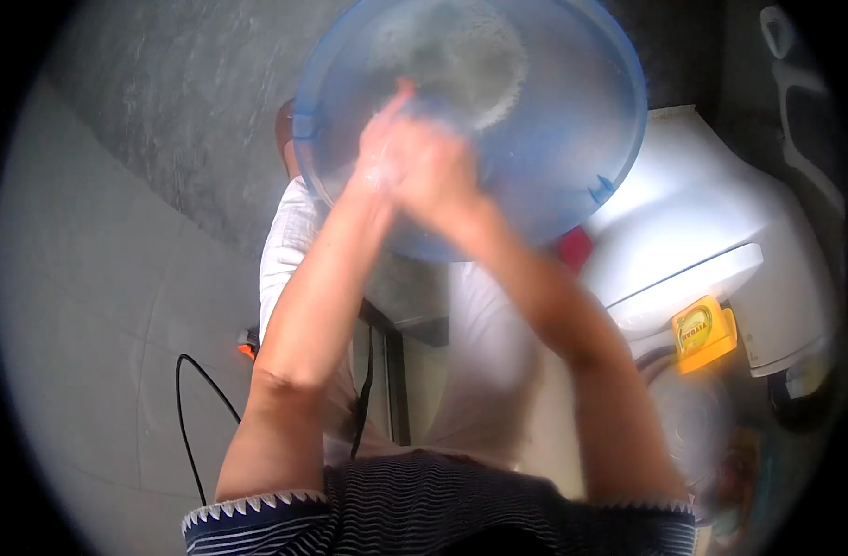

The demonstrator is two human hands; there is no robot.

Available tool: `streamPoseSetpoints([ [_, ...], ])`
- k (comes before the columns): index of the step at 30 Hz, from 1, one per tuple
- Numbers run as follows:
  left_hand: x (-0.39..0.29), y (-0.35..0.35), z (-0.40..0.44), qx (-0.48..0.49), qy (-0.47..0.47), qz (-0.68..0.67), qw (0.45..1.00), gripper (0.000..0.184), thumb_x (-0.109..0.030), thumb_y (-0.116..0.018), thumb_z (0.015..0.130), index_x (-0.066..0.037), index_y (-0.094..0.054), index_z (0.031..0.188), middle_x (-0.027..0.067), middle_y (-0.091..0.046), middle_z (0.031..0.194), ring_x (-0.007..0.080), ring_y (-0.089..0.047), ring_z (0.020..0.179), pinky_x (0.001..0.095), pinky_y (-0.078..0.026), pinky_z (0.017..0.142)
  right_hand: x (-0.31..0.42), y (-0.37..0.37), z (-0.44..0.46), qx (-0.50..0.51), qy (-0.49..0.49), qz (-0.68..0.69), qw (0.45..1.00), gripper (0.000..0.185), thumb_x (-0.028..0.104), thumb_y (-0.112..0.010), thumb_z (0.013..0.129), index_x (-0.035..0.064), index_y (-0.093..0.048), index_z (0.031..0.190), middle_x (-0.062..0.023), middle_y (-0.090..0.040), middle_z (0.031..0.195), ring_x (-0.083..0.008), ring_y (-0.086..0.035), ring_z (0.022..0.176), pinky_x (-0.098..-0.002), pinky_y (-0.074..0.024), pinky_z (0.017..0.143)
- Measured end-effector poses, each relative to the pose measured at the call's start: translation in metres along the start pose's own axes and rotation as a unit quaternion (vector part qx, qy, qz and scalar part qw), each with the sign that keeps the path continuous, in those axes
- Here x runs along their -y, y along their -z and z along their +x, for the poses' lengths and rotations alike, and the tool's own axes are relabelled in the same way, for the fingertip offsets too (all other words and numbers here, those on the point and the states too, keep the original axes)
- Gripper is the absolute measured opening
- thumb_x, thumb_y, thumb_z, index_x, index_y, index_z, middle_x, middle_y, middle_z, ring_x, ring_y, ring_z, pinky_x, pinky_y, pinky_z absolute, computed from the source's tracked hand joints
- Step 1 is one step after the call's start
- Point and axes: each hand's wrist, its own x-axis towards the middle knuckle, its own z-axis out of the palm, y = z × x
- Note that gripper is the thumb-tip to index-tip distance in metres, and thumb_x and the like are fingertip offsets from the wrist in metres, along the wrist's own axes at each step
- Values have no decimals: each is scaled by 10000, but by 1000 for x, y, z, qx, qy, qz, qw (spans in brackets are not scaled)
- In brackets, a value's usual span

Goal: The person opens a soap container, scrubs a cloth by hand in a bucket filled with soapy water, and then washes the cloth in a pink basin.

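Observation:
A large translucent blue basin [558,139] holds cloudy water with a patch of white foam [503,79]. Over its near left part, my left hand [380,153] and my right hand [435,159] are pressed together, with my right hand partly covering my left. Motion blurs both hands, and a digit of my left hand points up. White suds cling around my left wrist. Whether anything is between the hands is hidden.
Right of the basin stands a white glossy toilet-like fixture [683,199], with a yellow labelled box [702,335] at its near edge. A black cable [181,408] curves across the grey floor [81,278] at the left. My white-clad legs flank the basin's near side.

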Motion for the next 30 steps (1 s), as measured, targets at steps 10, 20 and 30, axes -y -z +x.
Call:
streamPoseSetpoints([
  [10, 19, -15, -5, -227, -71, 210, 948, 274, -234, -591, 793, 20, -594, 895, 68, -590, 838, 154, -548, 761, 294, -438, 648, -38, -18, 11, -87, -109, 17, 990, 258, 283, -500, 807, 77, -585, 678, -169, -585, 647, -341, -592, 618, -418, -475, 579],
  [20, -26, -45, -23, -70, 43, 596, 799, 157, -132, -640, 678, -22, -624, 788, 49, -610, 707, 112, -532, 569, 207, -412, 543, -98, 71, 20, 190, -267, 272, 905, 315, 310, -683, 737, 37, -591, 866, -56, -604, 811, -97, -555, 752, -237, -440, 646],
  [30, -34, -44, -15, -116, -10, 58, 992, 209, -23, -547, 790, 58, -538, 983, 130, -590, 961, 231, -579, 890, 352, -448, 867, -90, 78, 0, 202, -269, 215, 917, 240, 110, -625, 682, 20, -633, 904, -63, -631, 772, -155, -592, 701, -269, -469, 633],
])
